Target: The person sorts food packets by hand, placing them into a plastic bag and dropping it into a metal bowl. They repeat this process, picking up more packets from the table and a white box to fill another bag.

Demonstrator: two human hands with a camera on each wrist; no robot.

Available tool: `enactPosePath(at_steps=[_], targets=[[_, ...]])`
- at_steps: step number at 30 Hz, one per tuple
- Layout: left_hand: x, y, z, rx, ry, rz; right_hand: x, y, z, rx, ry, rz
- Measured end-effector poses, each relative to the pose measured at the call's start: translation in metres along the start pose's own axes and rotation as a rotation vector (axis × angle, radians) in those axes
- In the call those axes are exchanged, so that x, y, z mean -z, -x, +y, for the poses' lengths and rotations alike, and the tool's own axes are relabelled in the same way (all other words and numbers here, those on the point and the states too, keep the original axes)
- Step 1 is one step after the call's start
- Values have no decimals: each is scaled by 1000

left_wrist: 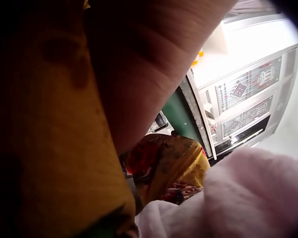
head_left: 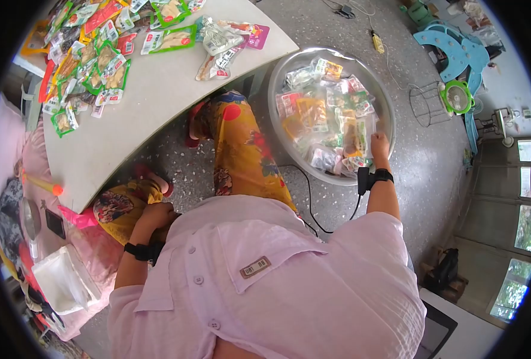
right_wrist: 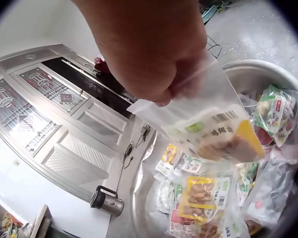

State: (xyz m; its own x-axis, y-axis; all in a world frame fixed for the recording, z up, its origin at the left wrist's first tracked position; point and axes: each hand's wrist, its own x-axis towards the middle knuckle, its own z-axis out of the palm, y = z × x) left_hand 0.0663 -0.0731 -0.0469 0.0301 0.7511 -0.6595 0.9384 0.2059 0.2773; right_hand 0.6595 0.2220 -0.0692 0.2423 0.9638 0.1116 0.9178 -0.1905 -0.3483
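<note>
Over the right side of a metal basin [head_left: 272,99], my right hand [head_left: 380,145] pinches the top of a clear plastic snack bag [right_wrist: 203,131]. The bag hangs tilted below my fingers, a yellow-and-white label and brownish food showing through it. Many packaged snacks [head_left: 313,113] fill the basin beneath, some inside clear bags. My left hand [head_left: 156,216] rests on the thigh of the yellow flowered trousers [head_left: 241,161]. In the left wrist view its palm side lies close against the yellow cloth, and its fingertips are hidden.
A pale table [head_left: 128,128] at the left bears a heap of snack packets [head_left: 98,60], with silvery packets [head_left: 220,45] near its right edge. Beyond the basin stands a green fan [head_left: 457,97]. A black cable [head_left: 309,191] runs from the right wrist camera.
</note>
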Motion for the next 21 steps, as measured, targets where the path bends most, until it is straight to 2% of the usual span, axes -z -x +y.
enactPosePath(at_steps=[3, 5, 7, 9, 11, 13, 15, 18, 21], targets=[[1, 0, 4, 33, -15, -9, 0, 1, 6, -35, 56, 49], [-1, -5, 2, 37, -33, -22, -13, 8, 1, -18, 119, 4], [-4, -10, 1, 48, -47, -38, -38, 23, -1, 33, 158, -123], [-6, -13, 0, 66, -60, -61, -75, 40, -7, 114, 153, -261], [-4, -12, 2, 84, -40, -58, -153, 42, 12, 419, 277, -267], [-5, -11, 1, 85, -46, -62, -166, 62, -34, 384, -83, -346], [-8, -13, -3, 73, -76, -62, -120, 82, -120, 336, -226, -364], [-5, -13, -2, 104, -286, -173, -116, 85, -188, 644, -389, -239], [-8, -22, -10, 245, -278, -345, -65, 114, -273, 669, -674, -267]])
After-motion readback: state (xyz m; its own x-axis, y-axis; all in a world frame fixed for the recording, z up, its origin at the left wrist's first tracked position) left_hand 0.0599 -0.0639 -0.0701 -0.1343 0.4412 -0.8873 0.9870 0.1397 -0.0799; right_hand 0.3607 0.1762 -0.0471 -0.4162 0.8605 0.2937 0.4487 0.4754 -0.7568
